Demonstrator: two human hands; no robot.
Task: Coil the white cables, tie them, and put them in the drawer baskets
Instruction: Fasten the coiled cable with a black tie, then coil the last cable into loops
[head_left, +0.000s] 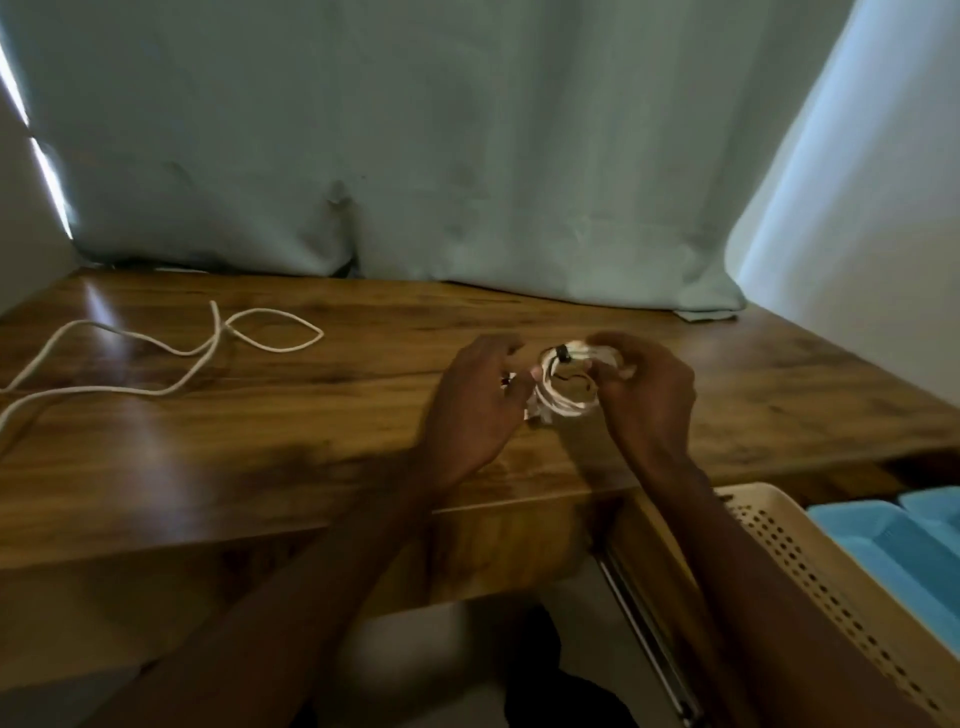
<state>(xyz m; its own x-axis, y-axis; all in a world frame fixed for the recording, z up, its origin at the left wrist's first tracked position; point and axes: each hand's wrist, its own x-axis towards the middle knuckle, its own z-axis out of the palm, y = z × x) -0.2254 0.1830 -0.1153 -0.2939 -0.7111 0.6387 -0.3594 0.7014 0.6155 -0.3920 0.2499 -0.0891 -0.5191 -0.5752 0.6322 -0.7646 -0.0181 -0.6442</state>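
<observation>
- A person stands at a wooden bench (311, 426), seen from above, both bare forearms reaching forward over its near edge.
- Between the two hands, held just above the bench top right of centre, is a small coiled white cable (563, 400), wound into several tight loops.
- The right hand (649, 395) grips the right side of the coil, fingers curled over its top and thumb pressed in from beneath.
- The left hand (475, 405) is at the coil's left side, its fingertips pinching something small there; the picture is too blurred to tell whether it is the cable's end or a tie.
- A thin dark tie (563, 361) shows at the top of the coil and trails across the loops.
- A second, loose white cable (171, 358) lies uncoiled on the bench at far left, well apart from the hands, curving in open loops and running off the left edge.
- A pale green curtain (467, 156) hangs behind the bench, its hem resting on the back of the top.
- At lower right an open drawer holds a cream perforated basket (810, 561), and just beside it to the right, a blue basket (893, 545).
</observation>
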